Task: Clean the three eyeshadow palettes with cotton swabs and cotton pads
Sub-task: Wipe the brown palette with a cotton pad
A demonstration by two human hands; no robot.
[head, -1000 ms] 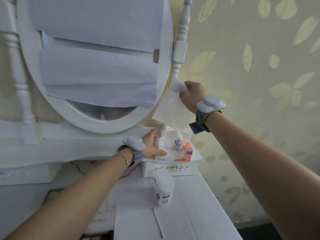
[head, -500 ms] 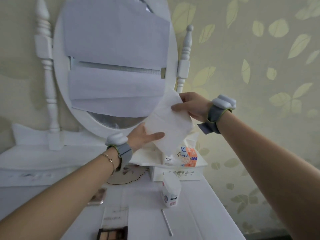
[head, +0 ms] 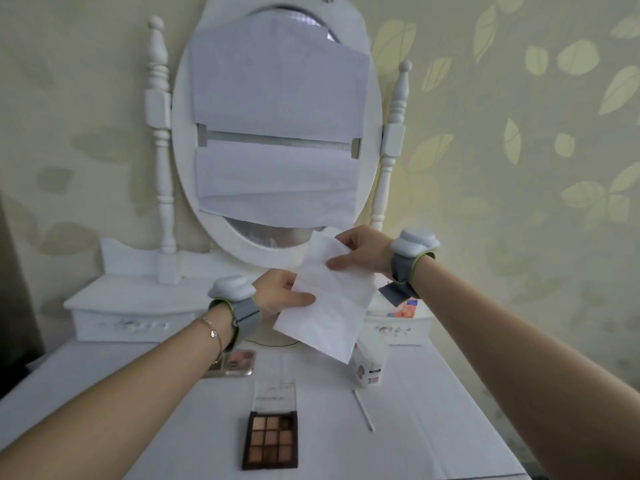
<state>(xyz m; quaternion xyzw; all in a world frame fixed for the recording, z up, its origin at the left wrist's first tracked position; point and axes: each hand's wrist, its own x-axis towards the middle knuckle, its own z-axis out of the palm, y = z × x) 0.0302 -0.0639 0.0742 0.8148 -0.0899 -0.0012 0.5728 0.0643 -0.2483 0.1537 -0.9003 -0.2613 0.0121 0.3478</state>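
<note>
A white cotton sheet [head: 329, 303] hangs in the air above the dressing table. My right hand [head: 360, 251] pinches its top edge and my left hand [head: 284, 292] pinches its left edge. Below, an open brown eyeshadow palette [head: 270, 439] with its lid flipped back lies near the front of the table. A second, pinkish palette [head: 235, 362] lies partly under my left forearm. A cotton swab [head: 363, 409] lies to the right of the open palette.
A white pack of cotton [head: 369, 358] stands behind the swab. A tissue box [head: 401, 320] sits at the back right beside the oval mirror [head: 277, 140], which is covered with paper. The white tabletop [head: 415, 427] ends at the wall on the right.
My right hand drew the sheet out of the box and brought it down and left. My left hand left the box and took the sheet's left edge. The view tilted down, showing the palettes.
</note>
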